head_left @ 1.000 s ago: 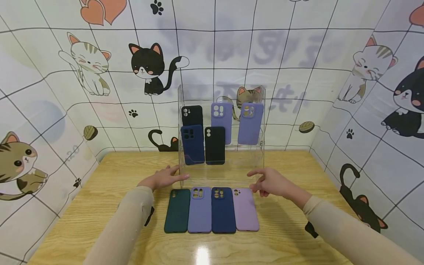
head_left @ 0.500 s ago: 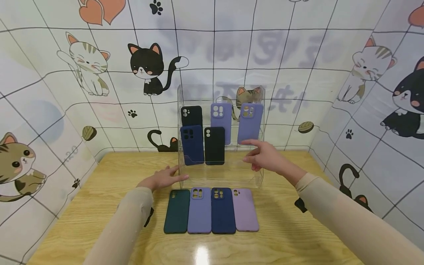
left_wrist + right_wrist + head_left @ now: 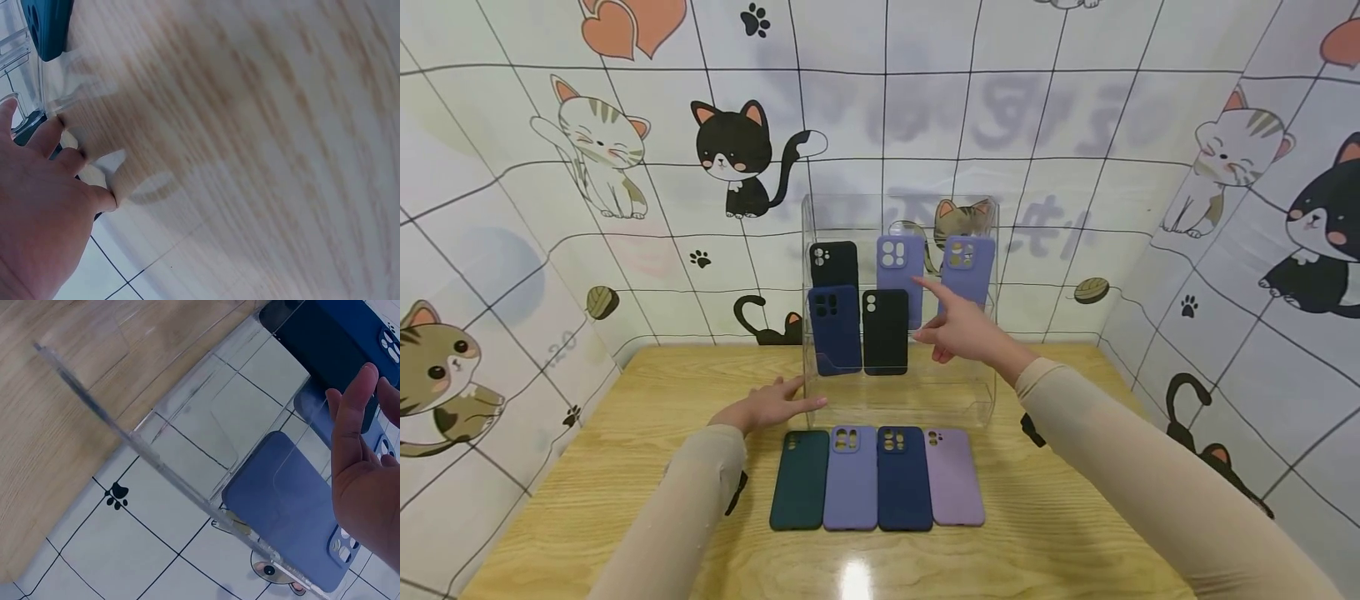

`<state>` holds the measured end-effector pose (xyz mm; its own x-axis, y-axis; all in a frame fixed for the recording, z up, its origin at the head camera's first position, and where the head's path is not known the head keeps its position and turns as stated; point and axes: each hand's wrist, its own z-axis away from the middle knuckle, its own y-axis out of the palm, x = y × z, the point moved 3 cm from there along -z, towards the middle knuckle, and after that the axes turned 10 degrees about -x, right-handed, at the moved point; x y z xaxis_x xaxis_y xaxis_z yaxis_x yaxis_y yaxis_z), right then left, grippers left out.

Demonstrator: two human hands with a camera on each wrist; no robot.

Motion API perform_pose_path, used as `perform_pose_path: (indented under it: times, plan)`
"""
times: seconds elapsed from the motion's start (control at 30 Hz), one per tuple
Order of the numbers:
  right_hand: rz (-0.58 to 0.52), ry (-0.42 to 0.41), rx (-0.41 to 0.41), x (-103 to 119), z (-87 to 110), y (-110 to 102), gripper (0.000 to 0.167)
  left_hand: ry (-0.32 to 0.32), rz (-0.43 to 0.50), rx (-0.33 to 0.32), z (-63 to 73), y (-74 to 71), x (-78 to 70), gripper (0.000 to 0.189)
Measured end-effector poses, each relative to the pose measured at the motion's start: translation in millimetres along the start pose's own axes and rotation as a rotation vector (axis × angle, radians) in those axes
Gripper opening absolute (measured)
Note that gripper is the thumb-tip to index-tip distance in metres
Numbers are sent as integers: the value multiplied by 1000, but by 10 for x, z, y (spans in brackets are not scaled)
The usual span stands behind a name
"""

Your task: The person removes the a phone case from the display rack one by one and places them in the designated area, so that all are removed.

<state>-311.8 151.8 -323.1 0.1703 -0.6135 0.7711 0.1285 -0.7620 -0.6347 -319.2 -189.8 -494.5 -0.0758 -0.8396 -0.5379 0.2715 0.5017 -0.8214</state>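
A clear tiered display stand (image 3: 895, 408) holds several upright phone cases. On its lower tier lean a dark blue case (image 3: 835, 337) and a black case (image 3: 886, 337); behind are another black case (image 3: 833, 258), a middle purple case (image 3: 900, 252) and a right purple case (image 3: 967, 267). My left hand (image 3: 769, 406) rests with spread fingers against the stand's lower left side. My right hand (image 3: 966, 327) hovers before the purple cases, holding nothing, its index finger stretched toward the middle one; whether it touches is unclear. In the right wrist view, the right purple case (image 3: 281, 506) stands beside the hand.
In a row before the stand lie a green case (image 3: 800, 483), a purple case (image 3: 852, 487), a dark blue case (image 3: 905, 487) and a pink-lilac case (image 3: 956, 483). They lie flat on the wooden table (image 3: 1060, 533). A cat-patterned wall covering (image 3: 880, 125) surrounds the table's back and sides.
My right hand has risen from beside the pink-lilac case and moved left, past the right purple case, toward the middle purple one. My left hand has stayed in place.
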Motion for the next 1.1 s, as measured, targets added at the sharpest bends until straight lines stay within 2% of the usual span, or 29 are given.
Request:
perform_pose_path:
  times: [0.33, 0.77, 1.1]
  plan:
    - [47, 1, -29, 56, -130, 87, 98, 19, -10, 0, -73, -39, -23, 113]
    - [40, 50, -13, -73, -178, 237, 97, 3, -1, 8, -11, -12, -18, 112]
    - [39, 15, -42, -132, -196, 341, 94, 4, -5, 8, 19, -11, -19, 112]
